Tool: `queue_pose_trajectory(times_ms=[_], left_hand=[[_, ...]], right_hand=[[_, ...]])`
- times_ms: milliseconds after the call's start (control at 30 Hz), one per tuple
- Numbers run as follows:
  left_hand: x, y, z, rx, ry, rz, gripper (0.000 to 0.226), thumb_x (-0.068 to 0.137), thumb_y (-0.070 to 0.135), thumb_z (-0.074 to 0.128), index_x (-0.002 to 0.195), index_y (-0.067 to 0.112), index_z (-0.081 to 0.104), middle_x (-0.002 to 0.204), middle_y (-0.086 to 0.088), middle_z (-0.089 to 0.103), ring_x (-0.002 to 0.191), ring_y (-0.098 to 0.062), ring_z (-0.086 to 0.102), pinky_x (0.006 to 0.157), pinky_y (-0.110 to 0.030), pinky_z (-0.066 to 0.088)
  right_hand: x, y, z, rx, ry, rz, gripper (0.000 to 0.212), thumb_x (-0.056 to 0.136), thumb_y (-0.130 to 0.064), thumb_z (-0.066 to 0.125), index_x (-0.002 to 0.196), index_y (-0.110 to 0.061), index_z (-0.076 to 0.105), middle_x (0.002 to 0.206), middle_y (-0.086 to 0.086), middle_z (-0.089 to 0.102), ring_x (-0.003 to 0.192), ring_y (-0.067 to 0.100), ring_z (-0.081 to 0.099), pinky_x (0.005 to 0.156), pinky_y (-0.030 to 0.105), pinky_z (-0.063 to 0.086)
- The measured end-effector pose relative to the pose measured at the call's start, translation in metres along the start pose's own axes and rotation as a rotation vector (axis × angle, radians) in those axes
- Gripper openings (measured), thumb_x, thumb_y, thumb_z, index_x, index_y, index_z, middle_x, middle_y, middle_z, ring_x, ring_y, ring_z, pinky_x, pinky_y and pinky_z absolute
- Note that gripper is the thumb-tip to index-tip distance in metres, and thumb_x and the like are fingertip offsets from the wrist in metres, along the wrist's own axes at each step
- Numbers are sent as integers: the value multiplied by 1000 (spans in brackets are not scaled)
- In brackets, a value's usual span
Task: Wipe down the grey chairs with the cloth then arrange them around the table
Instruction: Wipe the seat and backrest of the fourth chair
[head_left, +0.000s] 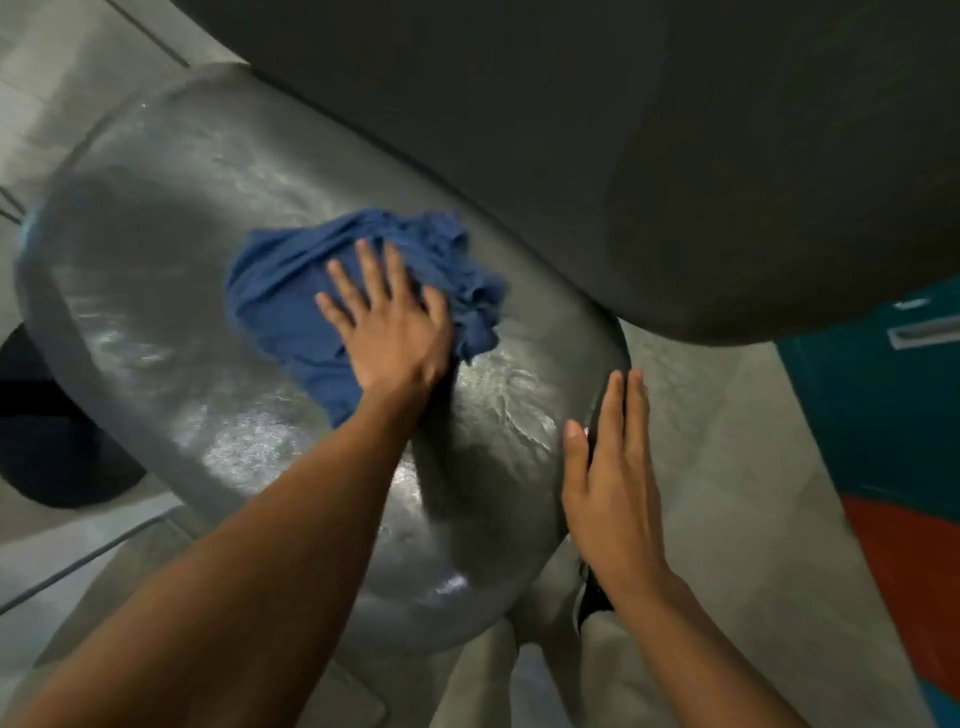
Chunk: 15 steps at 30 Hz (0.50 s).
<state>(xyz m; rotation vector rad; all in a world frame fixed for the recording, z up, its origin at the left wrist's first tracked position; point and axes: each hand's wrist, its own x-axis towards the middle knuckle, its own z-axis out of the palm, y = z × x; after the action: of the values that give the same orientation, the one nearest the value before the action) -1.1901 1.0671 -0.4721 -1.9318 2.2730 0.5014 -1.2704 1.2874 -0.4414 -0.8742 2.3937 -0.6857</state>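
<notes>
A grey chair (171, 291) with a shiny, rounded seat fills the middle of the view, tilted across the frame. A crumpled blue cloth (291, 291) lies on the seat. My left hand (389, 322) presses flat on the cloth with its fingers spread and straight. At the chair's right edge my right hand (613, 478) rests with straight fingers held together against the rim. Wet streaks shine on the seat near both hands.
A dark grey table (675, 156) edge hangs over the upper right, close above the chair. A teal and orange cabinet (883, 415) stands at the right. A black round object (47, 431) sits at the left on the light tiled floor (727, 441).
</notes>
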Motion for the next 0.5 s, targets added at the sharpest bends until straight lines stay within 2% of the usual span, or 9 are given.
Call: queue_pose_trajectory(times_ms=[100,133,167,233,267,300,333,400,500], left_hand=[[-47,56,19,52,-63,295,65,104,50,21,163,24,17,172,-2,-1,158,-32,-9,125,-59,-5],[-69,61,23,53,-83,367,64,105,51,21,162,24,22,172,-2,3,158,-31,-7,125,-58,-3],[-90,58,24,45,-98,438,62,105,50,22,161,24,27,172,-1,7,158,-30,-4,126,-57,-1],[-128,31,22,54,-108,564,57,107,48,22,159,26,33,172,2,11,159,-27,-1,126,-57,5],[-145,9,21,74,-124,609,56,107,47,22,158,27,34,172,4,10,159,-26,0,126,-56,7],[-159,-15,19,93,-137,643,55,108,47,22,158,28,35,172,5,9,159,-26,-1,126,-56,9],[-172,-39,18,112,-143,672,55,108,48,22,158,29,35,172,5,8,159,-26,0,126,-56,10],[-192,-78,14,160,-154,728,56,108,49,22,156,25,41,172,1,12,159,-30,4,125,-58,14],[-202,-86,13,200,-157,753,58,108,49,23,150,22,51,170,-3,18,158,-35,11,122,-64,19]], right_hand=[[-6,0,1,74,18,20,64,108,-40,31,162,-12,14,171,0,1,155,24,18,117,42,38],[-7,0,0,106,15,43,61,109,-35,34,162,-13,14,171,0,3,155,23,20,115,33,39],[-8,-1,-2,131,10,63,59,109,-29,36,162,-13,15,171,0,6,154,20,21,111,20,37],[-13,-2,-7,182,-6,86,58,108,-25,36,162,-11,17,170,2,9,150,4,18,95,-8,22],[-16,0,-8,214,-21,96,58,108,-25,35,161,-11,17,170,3,9,144,-6,14,89,-12,16],[-18,1,-9,244,-38,104,58,108,-22,36,161,-12,17,170,3,9,140,-12,11,90,-13,13],[-20,4,-10,274,-50,109,58,108,-19,37,162,-14,16,170,1,9,142,-10,9,94,-12,10],[-22,8,-10,333,-57,139,57,108,-14,37,162,-18,18,169,-4,12,152,2,11,105,-6,8],[-21,8,-18,503,-44,257,51,109,-15,38,159,-22,29,165,-6,28,150,5,26,114,7,21]])
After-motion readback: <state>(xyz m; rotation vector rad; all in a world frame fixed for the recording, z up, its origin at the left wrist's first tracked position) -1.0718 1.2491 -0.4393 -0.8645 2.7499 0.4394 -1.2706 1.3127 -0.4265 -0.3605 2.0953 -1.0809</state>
